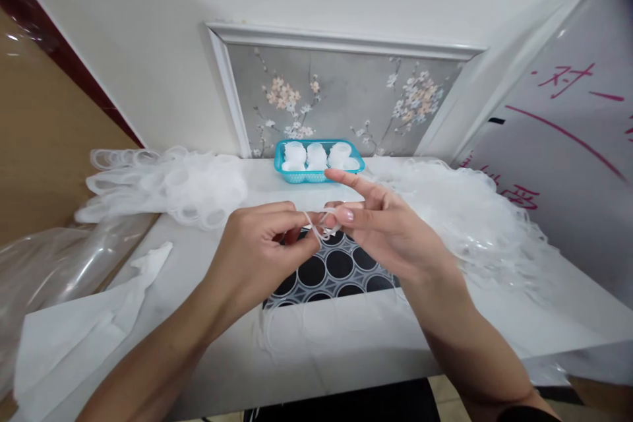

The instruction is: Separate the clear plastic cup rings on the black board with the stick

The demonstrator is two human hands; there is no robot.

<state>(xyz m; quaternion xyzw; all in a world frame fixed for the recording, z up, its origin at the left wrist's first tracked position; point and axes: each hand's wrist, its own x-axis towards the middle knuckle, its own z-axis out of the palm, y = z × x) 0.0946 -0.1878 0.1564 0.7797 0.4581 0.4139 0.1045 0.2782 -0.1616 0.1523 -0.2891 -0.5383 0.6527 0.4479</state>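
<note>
A thin translucent white ring, looking soft and looped, is stretched between my two hands above a black mat with a circle pattern. My left hand pinches it with thumb and fingers from the left. My right hand grips it between the thumb and the fingers behind, its index finger pointing out to the left. Just beyond the hands stands a blue plastic basket with white coiled bundles in it. Part of the ring is hidden by my fingers.
Heaps of clear rings lie at the left and right of the white table. A few loose rings lie near its front edge. White paper and plastic film are at the left, a whiteboard at the right.
</note>
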